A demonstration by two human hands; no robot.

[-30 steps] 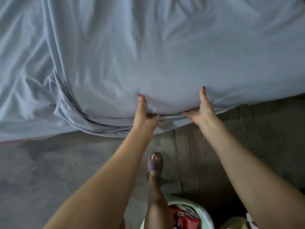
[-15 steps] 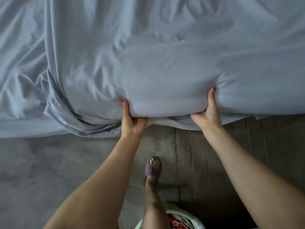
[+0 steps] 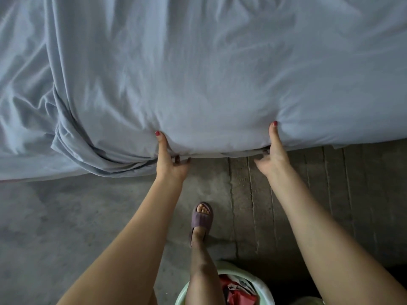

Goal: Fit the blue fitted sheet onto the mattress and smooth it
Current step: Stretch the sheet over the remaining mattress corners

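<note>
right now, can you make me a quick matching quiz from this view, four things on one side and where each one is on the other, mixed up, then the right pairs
Things:
1. left hand
2. right hand
3. purple slipper
4. pale green basin

Places:
A. bottom edge of the view, by the leg
B. on the floor between the forearms
C. gripping the blue sheet edge beside the bunched folds
D. gripping the sheet edge above the ridged floor strip

Pairs: 1-C, 2-D, 3-B, 4-A

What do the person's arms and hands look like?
Both arms are bare, with no sleeves in view and no watch, bracelet or ring to be seen. The left hand and right hand each show a thumbnail painted red. Other nails are mostly hidden under the sheet.
</note>
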